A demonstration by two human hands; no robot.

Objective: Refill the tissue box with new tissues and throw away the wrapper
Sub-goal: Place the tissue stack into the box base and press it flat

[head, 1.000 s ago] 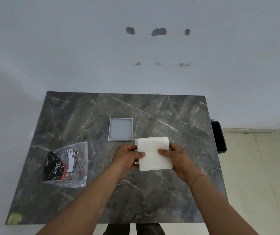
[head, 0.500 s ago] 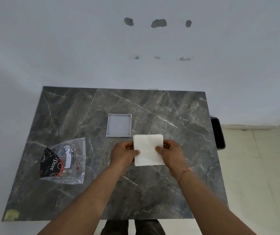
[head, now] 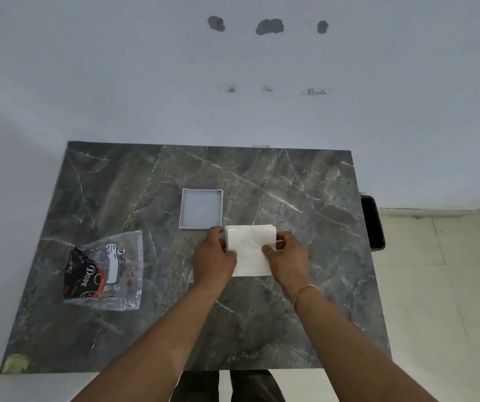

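A white stack of tissues (head: pixel 250 250) is held over the middle of the dark marble table (head: pixel 305 198). My left hand (head: pixel 212 258) grips its left edge and my right hand (head: pixel 286 256) grips its right edge, thumbs on top. Whether a box sits hidden under the stack I cannot tell. Just beyond the stack, to its left, a shallow grey square tray-like box part (head: pixel 201 208) lies flat and open. The clear plastic wrapper (head: pixel 105 271) with a black and red printed label lies crumpled at the table's left side.
A black bin (head: pixel 373 221) stands on the floor against the table's right edge. A white wall runs behind the table. A scrap of yellowish tape (head: pixel 15 362) marks the near left corner. Tiled floor shows to the right.
Both hands have carried the tissue stack a little farther away, closer to the grey box part. The wrapper and the box part have stayed in place.
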